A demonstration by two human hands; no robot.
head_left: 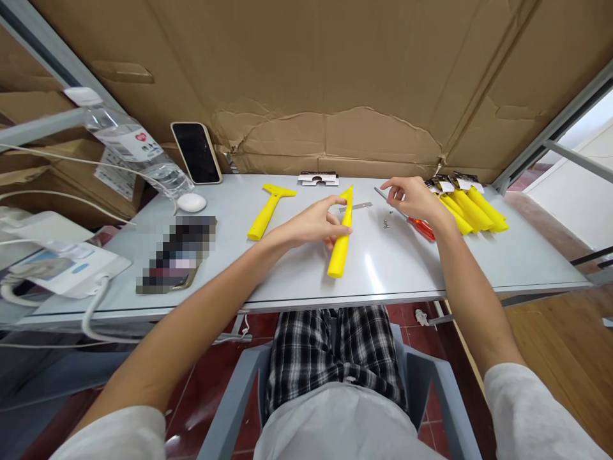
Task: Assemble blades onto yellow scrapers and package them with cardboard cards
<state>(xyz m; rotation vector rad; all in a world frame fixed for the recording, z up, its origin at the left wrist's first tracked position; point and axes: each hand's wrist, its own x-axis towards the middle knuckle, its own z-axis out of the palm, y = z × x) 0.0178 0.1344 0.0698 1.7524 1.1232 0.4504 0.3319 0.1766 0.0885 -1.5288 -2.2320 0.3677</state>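
Observation:
My left hand (318, 220) is closed around a yellow scraper (340, 249), seen edge-on and tilted over the table. Just behind it lies a thin metal blade (357, 207). My right hand (409, 197) has its fingers curled at the shaft of a screwdriver (422, 229) with a red handle; the fingers partly cover the shaft. Between my hands, a few small screws (385, 223) rest on the table. A second yellow scraper (265, 216) lies left of my left hand, its wide head pointing away from me.
Several yellow scrapers (472, 209) with black-and-white tags lie at the right. A black-and-white card (318, 179) is at the table's back. On the left are a water bottle (138, 144), an upright phone (196, 152), a white oval object (191, 202), a blurred-out phone (179, 255) and white cables.

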